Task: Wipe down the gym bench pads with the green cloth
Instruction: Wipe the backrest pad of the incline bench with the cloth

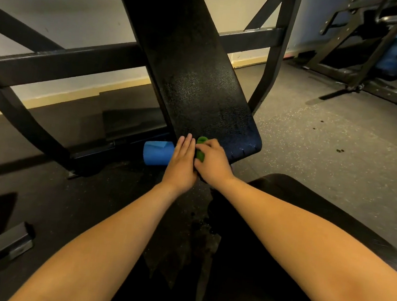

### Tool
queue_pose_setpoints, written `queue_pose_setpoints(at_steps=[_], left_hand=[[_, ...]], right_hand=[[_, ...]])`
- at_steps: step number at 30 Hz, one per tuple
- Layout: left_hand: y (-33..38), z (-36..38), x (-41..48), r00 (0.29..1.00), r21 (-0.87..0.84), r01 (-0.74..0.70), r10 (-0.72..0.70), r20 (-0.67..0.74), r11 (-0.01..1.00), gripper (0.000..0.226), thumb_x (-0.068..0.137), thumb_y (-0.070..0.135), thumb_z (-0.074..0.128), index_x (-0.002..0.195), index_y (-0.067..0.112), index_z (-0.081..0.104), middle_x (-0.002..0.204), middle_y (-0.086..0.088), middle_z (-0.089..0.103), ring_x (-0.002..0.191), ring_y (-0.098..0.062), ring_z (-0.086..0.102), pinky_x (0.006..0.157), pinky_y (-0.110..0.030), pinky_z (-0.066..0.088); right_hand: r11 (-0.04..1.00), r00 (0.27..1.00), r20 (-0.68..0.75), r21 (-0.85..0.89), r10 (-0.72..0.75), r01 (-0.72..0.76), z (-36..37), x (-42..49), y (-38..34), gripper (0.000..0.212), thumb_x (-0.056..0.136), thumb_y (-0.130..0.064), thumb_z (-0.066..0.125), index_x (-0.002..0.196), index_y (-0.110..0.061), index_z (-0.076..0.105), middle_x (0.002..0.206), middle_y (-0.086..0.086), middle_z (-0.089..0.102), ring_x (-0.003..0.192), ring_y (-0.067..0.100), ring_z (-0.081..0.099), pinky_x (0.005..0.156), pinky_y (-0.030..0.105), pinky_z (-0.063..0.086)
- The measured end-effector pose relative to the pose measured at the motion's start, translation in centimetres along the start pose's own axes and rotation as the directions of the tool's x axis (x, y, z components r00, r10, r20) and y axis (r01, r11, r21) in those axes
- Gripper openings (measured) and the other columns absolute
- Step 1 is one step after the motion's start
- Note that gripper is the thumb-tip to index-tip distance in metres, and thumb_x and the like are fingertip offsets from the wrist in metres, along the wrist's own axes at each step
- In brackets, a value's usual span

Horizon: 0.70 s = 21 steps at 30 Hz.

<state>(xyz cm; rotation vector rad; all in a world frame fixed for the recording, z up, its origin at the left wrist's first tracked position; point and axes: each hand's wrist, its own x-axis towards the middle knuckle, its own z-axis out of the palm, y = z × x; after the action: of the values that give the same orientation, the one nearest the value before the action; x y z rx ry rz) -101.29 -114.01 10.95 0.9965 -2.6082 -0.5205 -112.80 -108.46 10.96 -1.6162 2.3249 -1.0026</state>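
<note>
Head view. Right hand [212, 162] grips the green cloth [201, 148], wadded small under curled fingers [211, 143], at the lower edge of the inclined back pad [198, 89]. Left hand [182, 159] lies flat just beside it, fingers straight, holding nothing.

Risks, as judged:
- The wadded cloth covers only a narrow strip, so passes may leave gaps.
- The pad looks speckled with moisture, so the cloth may smear rather than dry it.
- The cloth could drop between the back pad and seat pad [308, 204].

Both forearms bare, stretched toward 12 o'clock, converging. Left hand [182, 159] flat, fingers straight, pointing 12 o'clock. Right hand [213, 164] touching it at its 3 o'clock, fingers curled round green cloth [201, 148].
</note>
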Motion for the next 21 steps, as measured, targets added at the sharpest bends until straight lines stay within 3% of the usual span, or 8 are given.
queue_pose_setpoints(at_steps=[3, 7, 9, 13, 15, 17, 19, 21], left_hand=[[0.1, 0.3, -0.2, 1.0, -0.016, 0.018, -0.018, -0.008, 1.0, 0.078, 0.099, 0.008, 0.049, 0.16, 0.01, 0.0, 0.168, -0.003, -0.012, 0.152, -0.016, -0.017, 0.121, -0.027, -0.01], [0.3, 0.7, -0.2, 0.998, 0.029, 0.041, -0.04, -0.046, 0.999, 0.075, 0.1, 0.015, 0.048, 0.161, 0.014, 0.005, 0.168, 0.001, -0.009, 0.153, -0.015, -0.015, 0.124, -0.033, -0.004], [1.0, 0.9, -0.2, 0.995, 0.061, 0.067, -0.063, -0.076, 0.996, 0.074, 0.101, 0.02, 0.048, 0.161, 0.016, 0.006, 0.168, 0.0, -0.007, 0.153, -0.017, -0.014, 0.125, -0.036, -0.002], [2.5, 1.2, 0.0, 0.993, 0.157, 0.106, -0.096, -0.068, 0.982, 0.072, 0.101, 0.03, 0.049, 0.16, 0.023, 0.011, 0.167, -0.007, -0.005, 0.153, -0.028, -0.012, 0.126, -0.046, 0.002], [3.0, 1.2, 0.5, 0.988, 0.184, 0.133, -0.116, -0.101, 0.974, 0.068, 0.101, 0.032, 0.049, 0.159, 0.024, 0.015, 0.166, -0.011, 0.001, 0.152, -0.033, -0.007, 0.125, -0.049, 0.005], [3.4, 1.2, 1.3, 0.985, 0.249, 0.131, -0.097, -0.142, 0.96, 0.065, 0.1, 0.031, 0.048, 0.158, 0.023, 0.02, 0.163, -0.014, 0.01, 0.149, -0.036, 0.005, 0.124, -0.051, 0.005], [3.6, 1.1, 2.2, 0.987, 0.281, 0.102, -0.062, -0.146, 0.954, 0.065, 0.1, 0.029, 0.047, 0.158, 0.021, 0.021, 0.162, -0.011, 0.015, 0.147, -0.036, 0.012, 0.123, -0.051, 0.003], [4.1, 1.0, 3.3, 0.991, 0.289, 0.084, -0.049, -0.127, 0.954, 0.065, 0.1, 0.029, 0.045, 0.159, 0.021, 0.019, 0.165, -0.006, 0.012, 0.147, -0.035, 0.013, 0.122, -0.052, 0.005]], right_hand=[[0.994, 0.994, 0.036, -0.035, -0.104, 0.105, -0.1, -0.6, 0.7, 0.052, 0.092, -0.013, 0.062, 0.143, -0.017, 0.051, 0.141, 0.008, 0.041, 0.127, 0.029, 0.041, 0.11, 0.036, 0.034], [0.932, 0.972, 0.107, -0.279, -0.208, 0.23, -1.9, -1.1, 4.4, 0.056, 0.093, -0.006, 0.056, 0.145, -0.024, 0.045, 0.138, 0.009, 0.04, 0.117, 0.032, 0.04, 0.101, 0.04, 0.042], [0.942, 0.989, 0.071, -0.301, -0.133, 0.148, -2.8, -0.4, 7.0, 0.06, 0.091, -0.002, 0.054, 0.144, -0.027, 0.045, 0.136, 0.01, 0.04, 0.115, 0.036, 0.04, 0.1, 0.04, 0.039], [0.967, 0.974, -0.037, -0.116, 0.222, -0.225, -5.5, 1.7, 11.5, 0.05, 0.091, 0.003, 0.05, 0.133, -0.024, 0.05, 0.132, 0.014, 0.043, 0.118, 0.042, 0.045, 0.099, 0.041, 0.039], [0.963, 0.967, -0.042, -0.093, 0.249, -0.252, -6.0, 2.2, 11.5, 0.045, 0.09, 0.003, 0.054, 0.128, -0.02, 0.054, 0.13, 0.015, 0.047, 0.116, 0.042, 0.049, 0.098, 0.042, 0.041], [0.994, 0.998, -0.023, -0.098, 0.05, -0.052, -5.4, 2.4, 9.5, 0.046, 0.084, 0.004, 0.06, 0.125, -0.017, 0.06, 0.128, 0.014, 0.053, 0.114, 0.039, 0.053, 0.098, 0.04, 0.041], [0.968, 0.978, 0.069, -0.143, -0.197, 0.205, -4.0, 2.1, 7.0, 0.047, 0.085, 0.003, 0.058, 0.128, -0.015, 0.062, 0.127, 0.013, 0.057, 0.11, 0.035, 0.053, 0.096, 0.039, 0.04], [0.928, 0.947, 0.115, -0.197, -0.299, 0.317, -3.4, 2.1, 6.3, 0.047, 0.09, -0.001, 0.054, 0.134, -0.015, 0.056, 0.13, 0.011, 0.054, 0.105, 0.033, 0.048, 0.093, 0.037, 0.038]])
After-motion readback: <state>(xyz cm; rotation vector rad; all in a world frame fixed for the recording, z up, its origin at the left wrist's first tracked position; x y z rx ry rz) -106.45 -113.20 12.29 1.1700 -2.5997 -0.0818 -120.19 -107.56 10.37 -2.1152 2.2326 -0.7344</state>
